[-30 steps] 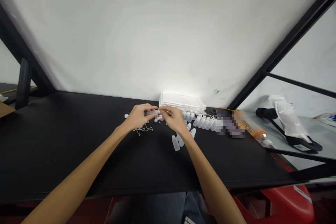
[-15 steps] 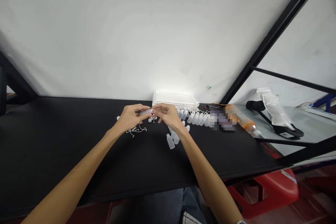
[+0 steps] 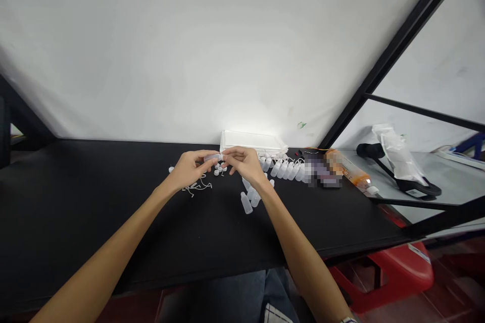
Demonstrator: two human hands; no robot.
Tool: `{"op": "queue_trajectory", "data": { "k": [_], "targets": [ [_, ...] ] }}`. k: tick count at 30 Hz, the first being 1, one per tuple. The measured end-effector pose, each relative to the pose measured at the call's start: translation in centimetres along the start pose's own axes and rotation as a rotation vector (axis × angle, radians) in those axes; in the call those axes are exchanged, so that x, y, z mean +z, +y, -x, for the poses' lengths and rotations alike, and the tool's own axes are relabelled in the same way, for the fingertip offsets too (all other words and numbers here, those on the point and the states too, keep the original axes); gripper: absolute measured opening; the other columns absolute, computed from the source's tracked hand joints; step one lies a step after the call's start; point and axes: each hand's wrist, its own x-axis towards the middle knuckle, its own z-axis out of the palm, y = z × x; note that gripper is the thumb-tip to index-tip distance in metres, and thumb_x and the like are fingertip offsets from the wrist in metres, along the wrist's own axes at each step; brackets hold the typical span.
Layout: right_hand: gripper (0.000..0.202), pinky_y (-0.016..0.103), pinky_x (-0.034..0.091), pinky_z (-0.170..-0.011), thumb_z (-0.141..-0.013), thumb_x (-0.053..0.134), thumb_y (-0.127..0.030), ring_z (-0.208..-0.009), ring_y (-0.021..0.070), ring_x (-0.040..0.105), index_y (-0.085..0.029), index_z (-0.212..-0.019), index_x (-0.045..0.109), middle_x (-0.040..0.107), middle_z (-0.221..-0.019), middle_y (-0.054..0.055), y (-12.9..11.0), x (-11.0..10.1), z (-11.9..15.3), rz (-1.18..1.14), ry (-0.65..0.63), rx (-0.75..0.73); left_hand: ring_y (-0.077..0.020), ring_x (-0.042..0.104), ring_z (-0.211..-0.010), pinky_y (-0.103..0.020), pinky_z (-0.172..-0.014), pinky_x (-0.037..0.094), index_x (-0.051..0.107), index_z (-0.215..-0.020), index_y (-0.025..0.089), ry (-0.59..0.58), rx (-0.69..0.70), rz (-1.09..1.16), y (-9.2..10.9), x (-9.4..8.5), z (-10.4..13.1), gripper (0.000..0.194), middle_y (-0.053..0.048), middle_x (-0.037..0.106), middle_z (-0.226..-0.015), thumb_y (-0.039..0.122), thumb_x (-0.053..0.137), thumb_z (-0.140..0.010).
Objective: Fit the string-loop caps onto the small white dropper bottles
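Observation:
A small translucent bottle (image 3: 212,158) lies sideways between my hands above the black table. My left hand (image 3: 189,166) pinches its body between thumb and fingers. At its neck end, the fingertips of my right hand (image 3: 242,162) are closed; what they grip is too small to make out. Below the hands are several small white caps (image 3: 216,172) and thin white curved tubes (image 3: 195,186). Loose translucent bottles (image 3: 246,203) lie under my right wrist. Farther right, several bottles with white tubes (image 3: 290,170) stand or lean in a row.
A stack of white sheets or trays (image 3: 253,141) rests against the wall. To the right are an orange-labelled bottle (image 3: 352,172), a blurred patch and a black frame post. Beyond it lies a black object with plastic wrap (image 3: 401,156). A red stool (image 3: 401,272) is below the table edge.
The held bottle has shifted slightly right and up, closer to the fingertips of my right hand. Both hands otherwise keep nearly the same position.

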Motion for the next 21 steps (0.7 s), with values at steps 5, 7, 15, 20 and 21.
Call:
{"op": "queue_trajectory", "data": {
  "k": [5,7,15,20,21],
  "targets": [
    [0.021,0.023,0.050,-0.046,-0.072,0.071,-0.031,-0.064,0.0177,0.068,-0.013,-0.084,0.070,0.068,-0.068,0.005,-0.2,-0.6,0.2,0.049,-0.084,-0.026,-0.0090,0.047,-0.049,-0.019,-0.044,0.041,0.071,-0.105,0.012,-0.060,-0.038,0.123,0.5,-0.2,0.0,0.041,0.000,0.055,-0.060,0.045,0.054,-0.088],
    [0.021,0.023,0.050,-0.047,-0.072,0.071,-0.030,-0.066,0.0177,0.068,-0.014,-0.085,0.071,0.070,-0.072,0.005,-0.2,-0.7,0.2,0.057,-0.109,-0.030,-0.0081,0.045,-0.046,-0.019,-0.044,0.040,0.070,-0.098,0.011,-0.076,-0.037,0.152,0.6,-0.2,0.0,0.037,0.002,0.049,-0.055,0.042,0.051,-0.090],
    [0.028,0.023,0.050,-0.048,-0.074,0.072,-0.033,-0.068,0.0182,0.069,-0.013,-0.093,0.072,0.071,-0.076,0.006,-0.3,-0.9,0.4,0.047,-0.162,-0.032,-0.0061,0.036,-0.043,-0.019,-0.044,0.036,0.059,-0.075,0.013,-0.133,-0.045,0.260,0.5,-0.1,0.0,0.036,0.006,0.036,-0.051,0.043,0.050,-0.092],
    [0.030,0.024,0.051,-0.049,-0.073,0.074,-0.036,-0.069,0.0184,0.069,-0.013,-0.092,0.074,0.072,-0.078,0.007,-0.2,-1.2,0.4,0.045,-0.208,-0.019,-0.0050,0.033,-0.041,-0.019,-0.041,0.035,0.056,-0.072,0.013,-0.154,-0.071,0.346,0.3,0.1,0.0,0.039,0.007,0.033,-0.052,0.047,0.053,-0.090],
    [0.030,0.024,0.051,-0.049,-0.073,0.074,-0.037,-0.069,0.0183,0.069,-0.014,-0.092,0.075,0.072,-0.078,0.007,-0.2,-1.3,0.4,0.046,-0.217,-0.019,-0.0049,0.032,-0.041,-0.019,-0.040,0.035,0.055,-0.071,0.014,-0.161,-0.086,0.364,0.2,0.1,0.0,0.039,0.007,0.031,-0.052,0.048,0.053,-0.090]
  ]
}}
